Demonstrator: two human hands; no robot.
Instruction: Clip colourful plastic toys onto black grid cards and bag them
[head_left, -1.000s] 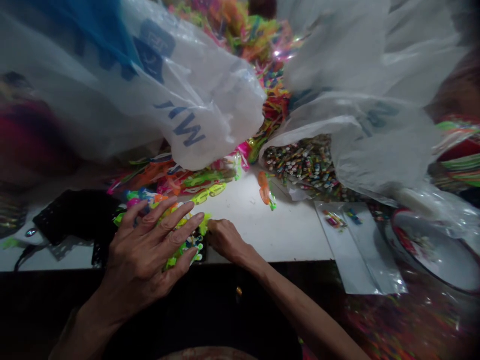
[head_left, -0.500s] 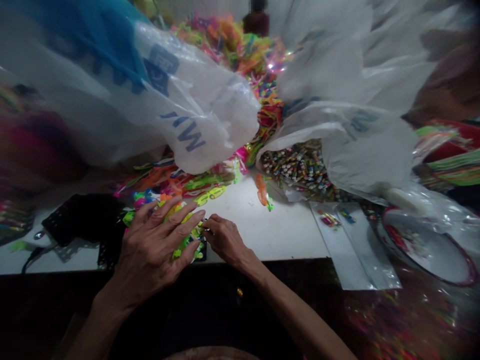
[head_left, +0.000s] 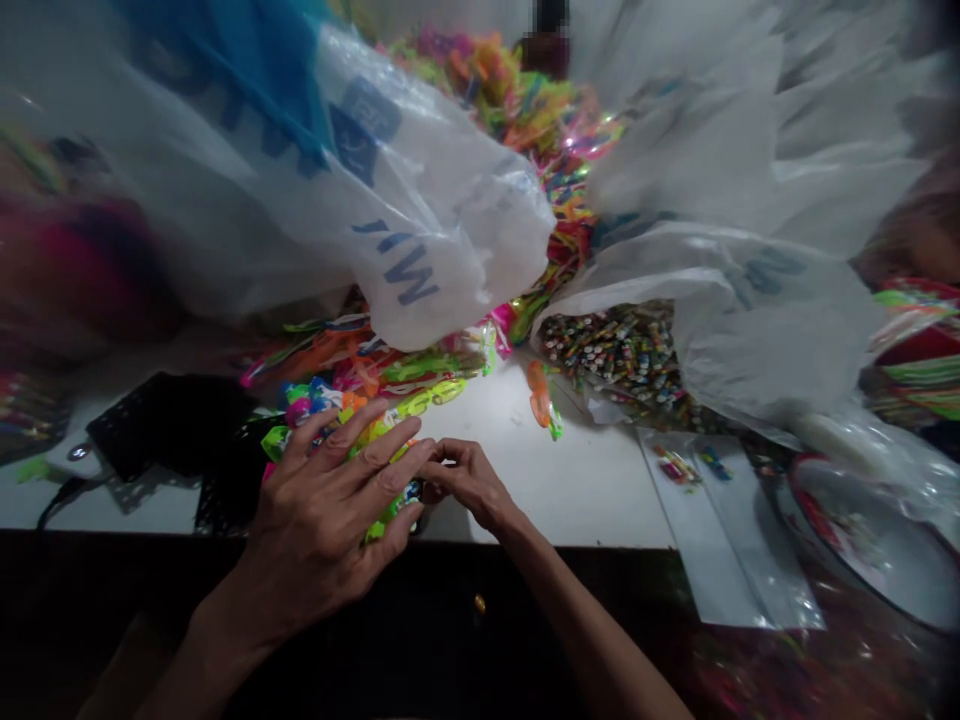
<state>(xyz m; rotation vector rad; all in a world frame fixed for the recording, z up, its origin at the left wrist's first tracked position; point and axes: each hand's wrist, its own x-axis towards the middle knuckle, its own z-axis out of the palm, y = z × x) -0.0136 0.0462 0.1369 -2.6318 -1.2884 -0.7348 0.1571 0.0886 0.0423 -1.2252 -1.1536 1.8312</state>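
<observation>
My left hand (head_left: 334, 505) lies flat with its fingers stretched out over a cluster of small bright plastic pieces (head_left: 295, 398), mostly neon green, yellow, blue and pink. Much of that cluster is hidden beneath the palm. At its right edge, by the left fingertips, my right hand (head_left: 469, 485) has thumb and forefinger pinched together; whatever is between them is too small to make out. A dark edge shows under the pieces there. Loose orange and green plastic pieces (head_left: 540, 395) lie on the white table (head_left: 592, 490), up and to the right of my right hand.
Large white plastic bags (head_left: 450, 220) rise behind the hands. An open bag holds many small multicoloured cylinders (head_left: 615, 345). On the right are a clear flat bag (head_left: 720, 540) and a red-rimmed basin (head_left: 892, 560). A black perforated object (head_left: 172, 420) sits left. Colourful pieces (head_left: 517, 90) heap at the back.
The view has shifted, so the scene sits slightly further right and the table edge tilts. My left hand stays spread over the pieces; my right hand stays pinched beside it, its fingers now closer beneath the left fingertips.
</observation>
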